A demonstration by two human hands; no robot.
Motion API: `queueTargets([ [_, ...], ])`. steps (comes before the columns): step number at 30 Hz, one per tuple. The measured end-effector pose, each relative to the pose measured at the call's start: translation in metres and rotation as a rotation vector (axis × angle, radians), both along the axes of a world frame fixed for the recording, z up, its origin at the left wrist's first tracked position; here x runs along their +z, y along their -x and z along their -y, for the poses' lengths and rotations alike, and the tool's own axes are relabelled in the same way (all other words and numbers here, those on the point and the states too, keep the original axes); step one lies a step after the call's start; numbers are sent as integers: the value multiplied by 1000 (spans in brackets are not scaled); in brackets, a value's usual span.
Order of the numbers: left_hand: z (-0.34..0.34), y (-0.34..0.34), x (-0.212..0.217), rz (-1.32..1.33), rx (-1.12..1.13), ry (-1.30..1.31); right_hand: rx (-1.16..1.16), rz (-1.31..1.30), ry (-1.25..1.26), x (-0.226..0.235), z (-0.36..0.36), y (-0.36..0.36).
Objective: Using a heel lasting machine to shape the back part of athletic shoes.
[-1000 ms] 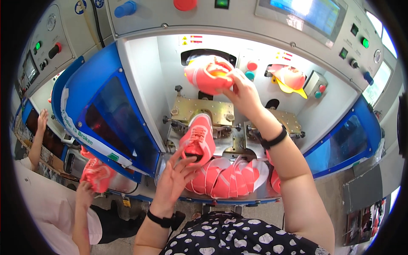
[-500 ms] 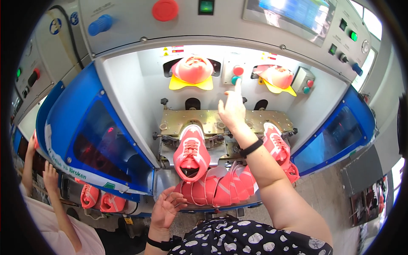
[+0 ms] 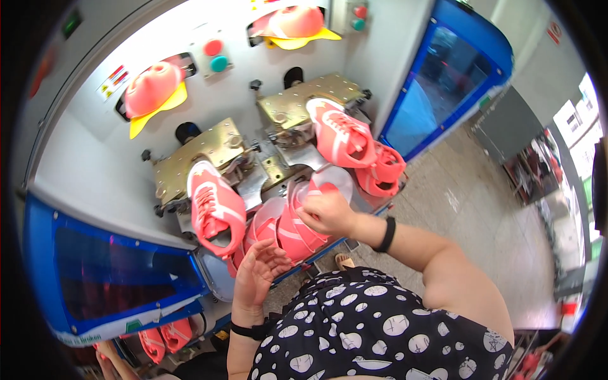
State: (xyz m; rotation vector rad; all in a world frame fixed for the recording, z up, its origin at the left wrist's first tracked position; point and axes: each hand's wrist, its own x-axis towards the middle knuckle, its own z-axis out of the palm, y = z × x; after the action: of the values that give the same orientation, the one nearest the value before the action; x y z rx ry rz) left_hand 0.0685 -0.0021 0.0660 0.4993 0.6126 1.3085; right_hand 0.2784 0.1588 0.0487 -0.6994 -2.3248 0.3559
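Note:
My right hand [image 3: 327, 213] is closed, its fingers curled in front of a row of pink shoe uppers [image 3: 294, 231] with translucent pieces. Whether it grips one of them is hidden. My left hand [image 3: 258, 271] is beside the row's left part, palm up, fingers spread and holding nothing. A pink laced shoe [image 3: 215, 209] sits toe inward at the left metal station [image 3: 204, 151]. Another pink laced shoe [image 3: 342, 134] sits at the right metal station [image 3: 316, 98]. Just beyond it lies one more pink shoe [image 3: 383, 170] at the ledge.
On the back wall are two pink toe-shaped forms with yellow flaps, the left form [image 3: 152, 92] and right form [image 3: 292, 24]. Between them is a green button [image 3: 218, 64] below a red one. Blue-framed doors [image 3: 443, 69] flank the machine. Another person's arm [image 3: 114, 360] shows at lower left.
My right hand has come down from the green button to the row of uppers, its pointing finger now curled in. My left hand stays open. The view has swung right and tilted.

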Motion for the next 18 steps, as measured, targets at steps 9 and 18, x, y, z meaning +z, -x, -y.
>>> queueTargets([
  [9,-74,-44,-46,-18,-214,244,-858,44,1517,-190,91,-217],
  [18,-156,-144,-27,-283,-134,286,-774,-925,1604,-183,-3,-221],
])
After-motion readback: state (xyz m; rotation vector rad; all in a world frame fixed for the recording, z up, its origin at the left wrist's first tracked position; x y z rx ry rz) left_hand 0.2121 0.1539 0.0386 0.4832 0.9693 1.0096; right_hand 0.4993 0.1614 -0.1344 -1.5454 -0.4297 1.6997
